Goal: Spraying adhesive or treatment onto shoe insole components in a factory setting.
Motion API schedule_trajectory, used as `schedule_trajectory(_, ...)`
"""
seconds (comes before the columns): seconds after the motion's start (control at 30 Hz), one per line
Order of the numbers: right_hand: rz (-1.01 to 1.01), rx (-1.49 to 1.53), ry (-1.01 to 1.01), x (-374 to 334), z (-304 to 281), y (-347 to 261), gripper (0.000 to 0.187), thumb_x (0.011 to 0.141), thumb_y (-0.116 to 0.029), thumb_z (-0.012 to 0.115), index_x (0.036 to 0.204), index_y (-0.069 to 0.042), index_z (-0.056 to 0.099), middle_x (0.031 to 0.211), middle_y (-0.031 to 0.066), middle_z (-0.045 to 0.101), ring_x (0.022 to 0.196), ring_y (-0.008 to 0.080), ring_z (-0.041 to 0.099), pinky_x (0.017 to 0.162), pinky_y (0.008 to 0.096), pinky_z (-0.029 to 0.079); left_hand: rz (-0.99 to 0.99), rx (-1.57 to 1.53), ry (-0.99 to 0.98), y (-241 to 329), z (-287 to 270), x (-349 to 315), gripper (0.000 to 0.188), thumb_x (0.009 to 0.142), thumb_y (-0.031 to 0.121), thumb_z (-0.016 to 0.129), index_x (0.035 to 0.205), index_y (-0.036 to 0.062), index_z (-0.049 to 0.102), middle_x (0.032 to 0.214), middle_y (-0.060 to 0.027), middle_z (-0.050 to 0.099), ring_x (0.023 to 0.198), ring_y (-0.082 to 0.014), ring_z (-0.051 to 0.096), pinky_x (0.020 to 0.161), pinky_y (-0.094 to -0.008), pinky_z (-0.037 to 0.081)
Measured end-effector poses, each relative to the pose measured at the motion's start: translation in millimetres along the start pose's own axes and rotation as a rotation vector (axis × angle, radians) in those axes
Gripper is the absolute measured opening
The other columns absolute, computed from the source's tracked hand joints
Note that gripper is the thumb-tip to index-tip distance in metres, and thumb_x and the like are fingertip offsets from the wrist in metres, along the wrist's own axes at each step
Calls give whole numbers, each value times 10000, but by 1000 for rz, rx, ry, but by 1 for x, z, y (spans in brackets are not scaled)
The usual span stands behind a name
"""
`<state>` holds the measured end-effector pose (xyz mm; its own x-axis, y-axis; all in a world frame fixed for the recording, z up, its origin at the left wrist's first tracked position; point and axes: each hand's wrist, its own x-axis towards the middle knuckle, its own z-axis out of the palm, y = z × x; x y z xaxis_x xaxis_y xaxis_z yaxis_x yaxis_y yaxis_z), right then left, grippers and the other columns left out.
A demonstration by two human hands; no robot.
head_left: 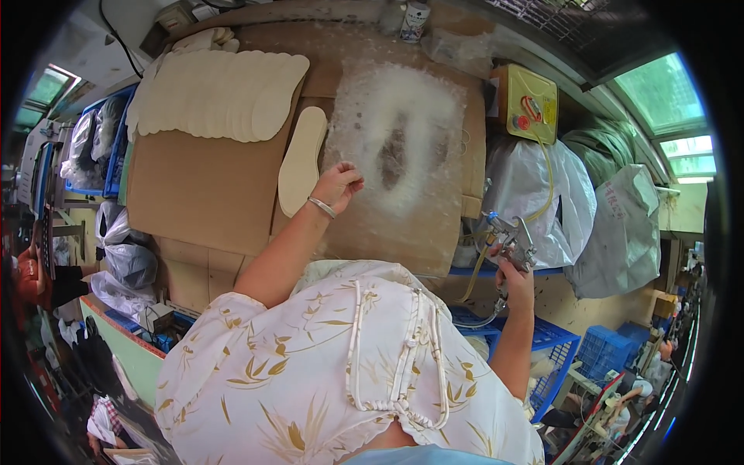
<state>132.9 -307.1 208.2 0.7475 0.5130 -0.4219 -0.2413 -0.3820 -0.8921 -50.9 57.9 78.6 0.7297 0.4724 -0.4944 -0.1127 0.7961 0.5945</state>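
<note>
In my right hand [518, 285] is a metal spray gun [513, 242] with a blue part on top, held off the right side of the cardboard-covered table. A yellowish hose is near it. My left hand [339, 187], a bracelet at its wrist, is over the table with its fingers curled together; nothing shows in them. Just beside it lies a single cream insole [301, 159], long and upright in view. Farther left, a row of overlapping cream insoles [209, 94] is fanned out. Right of my left hand, a whitish, residue-coated patch [418, 85] surrounds a darker, sole-like shape.
Brown cardboard [201, 182] covers the table. A yellow tin [533, 105] with a hose stands at the right edge, above white plastic bags [542, 194]. A spray can [415, 22] stands at the back. Blue crates [554, 349] are low at the right. Other people work farther off.
</note>
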Motion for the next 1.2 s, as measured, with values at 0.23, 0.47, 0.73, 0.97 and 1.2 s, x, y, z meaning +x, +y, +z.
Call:
schedule_trajectory(0.23, -8, 41, 44, -10, 15, -2, 247, 852, -65, 575, 1092, -14, 610, 979, 96, 658, 534, 91, 482, 465, 218, 391, 76, 493, 129, 26, -14, -18, 132, 873, 142, 679, 877, 11, 690, 804, -69, 690, 668, -127, 657, 591, -244, 539)
schedule_trajectory(0.47, 18, 76, 33, -14, 42, 24, 196, 894, -81, 575, 1082, -27, 597, 964, 63, 648, 505, 65, 459, 431, 213, 369, 478, 1138, 551, 38, -133, -39, 267, 808, 219, 731, 929, -12, 674, 725, -77, 662, 622, -124, 598, 602, -271, 497)
schedule_trajectory(0.73, 37, 50, 7, -3, 63, 21, 184, 891, -81, 584, 1066, -30, 607, 942, 41, 646, 491, 54, 448, 417, 211, 347, 280, 1321, 727, 27, -147, -17, 414, 691, 266, 778, 1031, 58, 666, 1008, -143, 628, 924, -300, 627, 806, -402, 510)
schedule_trajectory(0.97, 45, 53, 0, -4, 63, 26, 179, 889, -91, 590, 1047, -25, 642, 849, 13, 641, 482, 45, 439, 416, 214, 329, 586, 1322, 832, 21, -134, -23, 309, 731, 152, 719, 1007, 41, 636, 910, -130, 645, 833, -281, 632, 766, -380, 509)
schedule_trajectory(1.2, 127, 52, -91, -3, 49, 26, 213, 913, -173, 594, 1080, -53, 652, 761, -12, 620, 522, 55, 472, 492, 234, 383, 633, 1024, 476, 55, -40, -33, 165, 789, 83, 691, 932, 23, 634, 826, -40, 672, 619, -83, 562, 573, -236, 455)
